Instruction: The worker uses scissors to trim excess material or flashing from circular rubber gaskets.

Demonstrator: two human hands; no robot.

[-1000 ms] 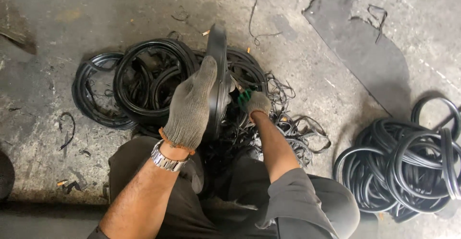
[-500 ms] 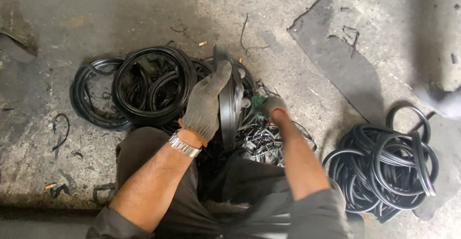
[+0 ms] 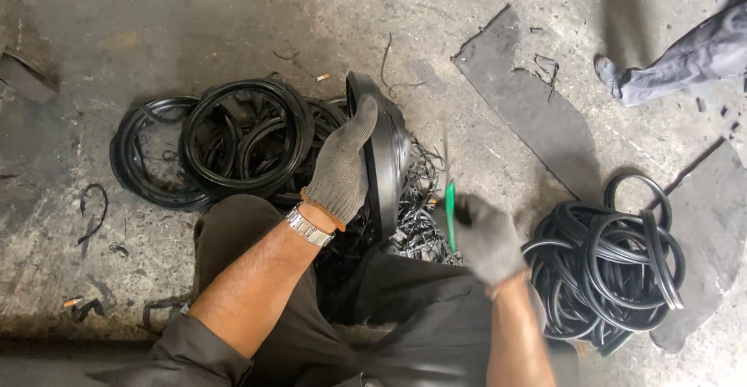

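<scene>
Nearest: the person's lap in dark trousers (image 3: 405,309), both forearms reaching fwd over it. A metal watch (image 3: 310,227) sits on the left wrist.

Left hand (image 3: 342,165), in a grey knit glove, is laid flat w/ fingers together against the side of a black tyre (image 3: 385,157), thumb hooked round its edge; it grips the tyre, which stands upright on its tread just in front of the knees, leaning a bit to the right.

Right hand (image 3: 486,235), also gloved and slightly blurred, is closed in a fist round the green handle of a knife (image 3: 449,200); blade points up and away, thin and smeared by motion. Knife is just right of the tyre, not touching it.

Btwn the hands and under them, a litter of black shavings (image 3: 420,216) on the concrete floor (image 3: 218,29).

Left of the tyre, touching it at the back: a pile of black rubber rings (image 3: 226,150), overlapping. Right of the right hand, near the knee: a 2nd heap of rings (image 3: 615,266), resting partly on a dark slab (image 3: 704,231). Another dark slab (image 3: 521,99) lies farther out.

Far top right: someone else's leg (image 3: 685,56) in grey, foot on the floor, well apart.
</scene>
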